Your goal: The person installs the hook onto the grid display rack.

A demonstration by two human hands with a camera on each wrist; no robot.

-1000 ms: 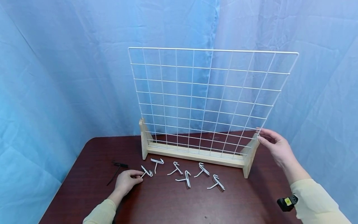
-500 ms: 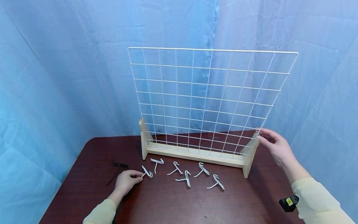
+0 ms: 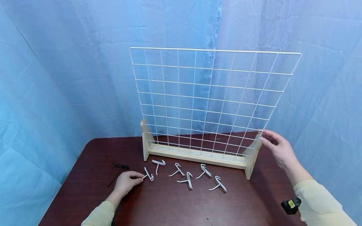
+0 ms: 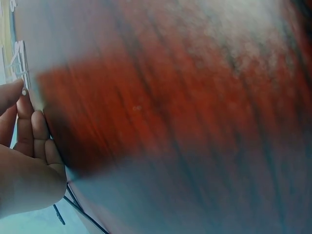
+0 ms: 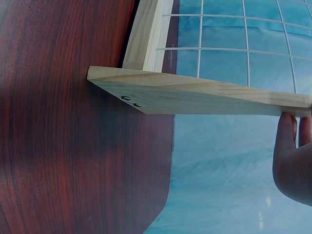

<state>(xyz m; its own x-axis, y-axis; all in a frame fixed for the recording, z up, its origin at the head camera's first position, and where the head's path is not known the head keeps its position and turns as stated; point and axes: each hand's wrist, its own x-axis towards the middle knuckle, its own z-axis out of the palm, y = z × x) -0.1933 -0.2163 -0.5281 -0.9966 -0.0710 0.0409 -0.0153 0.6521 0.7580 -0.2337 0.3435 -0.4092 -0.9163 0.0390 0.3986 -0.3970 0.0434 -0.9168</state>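
Note:
My left hand (image 3: 126, 182) pinches the stem tip of a white wire hook (image 3: 148, 174) between thumb and fingertips, low over the dark red table (image 3: 169, 207). In the left wrist view the fingertips (image 4: 23, 97) close on the stem's white end. My right hand (image 3: 280, 150) grips the wire grid rack at its right side, thumb in front and fingers behind. The rack is a white wire grid (image 3: 202, 84) standing in a wooden base (image 3: 198, 155). In the right wrist view, fingers (image 5: 285, 129) touch the top end of the wooden side piece (image 5: 195, 95).
Several more white hooks, including one hook (image 3: 159, 164) by the base and another (image 3: 218, 184) at the right, lie before the rack. A black hook (image 3: 120, 167) lies left of the left hand. Blue curtains (image 3: 70, 78) hang behind the table.
My left hand has shifted slightly left, and the white hook in its fingers has tilted a little. The right hand stays at the rack's side.

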